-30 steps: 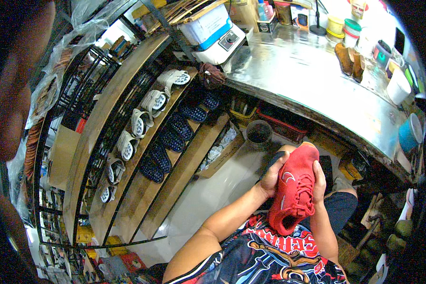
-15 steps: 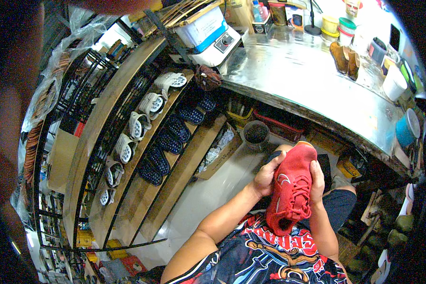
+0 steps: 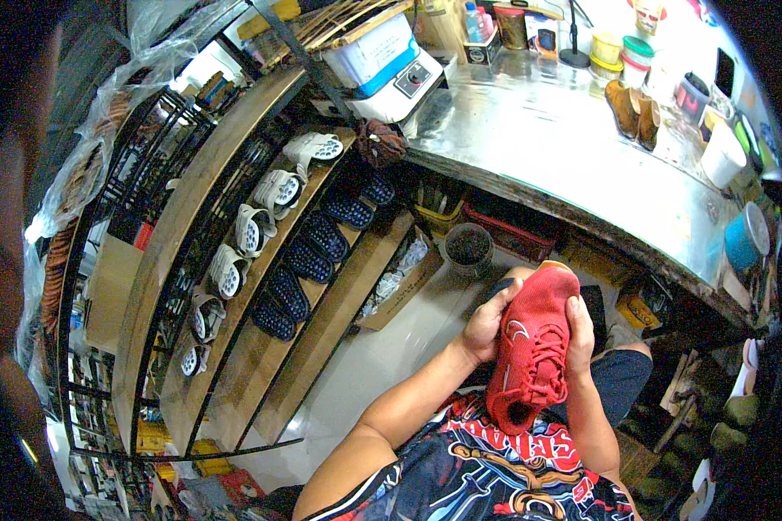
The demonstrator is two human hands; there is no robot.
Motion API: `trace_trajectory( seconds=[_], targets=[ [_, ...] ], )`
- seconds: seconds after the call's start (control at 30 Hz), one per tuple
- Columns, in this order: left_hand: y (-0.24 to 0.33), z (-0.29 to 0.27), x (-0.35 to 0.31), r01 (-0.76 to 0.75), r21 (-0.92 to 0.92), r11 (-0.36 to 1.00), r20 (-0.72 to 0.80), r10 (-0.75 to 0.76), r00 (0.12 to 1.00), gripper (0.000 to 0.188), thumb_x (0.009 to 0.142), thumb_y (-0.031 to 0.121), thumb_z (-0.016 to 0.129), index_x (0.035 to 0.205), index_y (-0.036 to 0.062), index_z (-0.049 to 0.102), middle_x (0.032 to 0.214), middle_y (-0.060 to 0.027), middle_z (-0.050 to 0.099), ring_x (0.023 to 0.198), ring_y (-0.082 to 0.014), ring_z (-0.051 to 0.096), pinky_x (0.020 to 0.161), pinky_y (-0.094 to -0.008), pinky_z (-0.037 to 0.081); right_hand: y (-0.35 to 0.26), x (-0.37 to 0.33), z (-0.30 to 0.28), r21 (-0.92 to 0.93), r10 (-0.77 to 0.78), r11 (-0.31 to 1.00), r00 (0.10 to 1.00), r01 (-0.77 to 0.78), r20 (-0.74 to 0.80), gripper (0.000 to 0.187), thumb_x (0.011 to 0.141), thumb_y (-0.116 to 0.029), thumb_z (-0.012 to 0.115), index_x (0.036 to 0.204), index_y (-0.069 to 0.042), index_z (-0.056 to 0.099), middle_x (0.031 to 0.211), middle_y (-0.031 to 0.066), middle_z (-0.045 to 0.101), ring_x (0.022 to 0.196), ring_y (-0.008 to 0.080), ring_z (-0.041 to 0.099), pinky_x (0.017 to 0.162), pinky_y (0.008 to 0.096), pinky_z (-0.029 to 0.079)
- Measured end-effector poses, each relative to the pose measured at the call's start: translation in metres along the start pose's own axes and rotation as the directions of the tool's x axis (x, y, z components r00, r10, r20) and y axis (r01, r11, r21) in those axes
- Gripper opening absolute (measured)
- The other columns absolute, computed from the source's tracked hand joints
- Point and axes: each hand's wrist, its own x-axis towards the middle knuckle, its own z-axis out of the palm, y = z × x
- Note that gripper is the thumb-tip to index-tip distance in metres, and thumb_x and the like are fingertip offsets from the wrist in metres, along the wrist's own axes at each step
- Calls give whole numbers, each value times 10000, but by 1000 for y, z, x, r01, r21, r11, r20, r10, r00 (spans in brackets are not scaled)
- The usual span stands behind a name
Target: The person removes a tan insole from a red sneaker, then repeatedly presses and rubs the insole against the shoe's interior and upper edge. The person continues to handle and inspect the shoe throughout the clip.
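Observation:
Between my hands I hold a red sneaker with red laces and a pale curved mark on its side. Its toe points away from me toward the workbench, and its dark foot opening faces my chest. My left hand is closed round the left side of the toe half, thumb on the upper. On the opposite side my right hand grips it, thumb lying along the upper near the toe. The fingers underneath are hidden by the shoe, as is most of the sole.
Left of me a tilted rack carries white sandals and dark blue slippers. Ahead stands a metal-topped workbench with brown shoes, tubs and a white heating box. A bucket stands on the floor under its edge.
The sneaker and both hands have barely moved, keeping the same hold. The surroundings shift very slightly in the picture, and a dark reddish blur at the top left has gone.

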Motion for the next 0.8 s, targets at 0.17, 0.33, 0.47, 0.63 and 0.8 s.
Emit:
trace_trajectory(
  seconds=[0.17, 0.33, 0.47, 0.63, 0.8],
  targets=[
    [0, -5, 0, 15, -9, 1000, -5, -15, 1000, 586, 1139, 443, 497, 1566, 42, 506, 1548, -131, 604, 1397, -276, 599, 1230, -454, 432, 0, 0, 1, -19, -2, 1000, 1000, 2, -5, 375, 1134, -327, 488, 1322, -25, 609, 1247, 89, 664, 1144, 184, 652, 1048, 369, 515],
    [0, -6, 1, 20, 2, 1000, 4, -20, 1000, 590, 1131, 447, 511, 1568, 50, 512, 1560, -125, 600, 1409, -284, 590, 1239, -461, 420, 5, 0, -4, 3, -6, 1000, 1000, 6, -1, 352, 1135, -319, 490, 1297, -32, 614, 1218, 77, 664, 1121, 169, 651, 1028, 354, 518],
    [-2, -7, 2, 25, -25, 999, 1, -25, 1000, 575, 1135, 433, 503, 1568, 54, 511, 1562, -126, 597, 1409, -285, 590, 1236, -460, 423, 9, 3, -12, -36, 9, 999, 999, -8, 38, 507, 1155, -322, 414, 1502, 32, 520, 1422, 168, 641, 1275, 255, 664, 1141, 416, 506],
    [-3, -9, 2, 24, -27, 999, -41, -25, 999, 560, 1136, 415, 499, 1578, 70, 501, 1564, -120, 595, 1426, -286, 573, 1245, -456, 410, 9, 3, -13, -38, 3, 999, 999, -2, 44, 514, 1150, -327, 416, 1504, 30, 523, 1418, 175, 645, 1273, 264, 668, 1138, 421, 511],
    [-5, -10, 3, -3, -38, 999, -13, 3, 1000, 562, 1137, 416, 498, 1587, 78, 490, 1567, -118, 592, 1427, -287, 571, 1245, -454, 409, 5, 2, -6, 7, 10, 1000, 1000, -10, 26, 467, 1138, -340, 465, 1434, 7, 567, 1349, 140, 662, 1217, 233, 667, 1096, 393, 513]
  ],
)
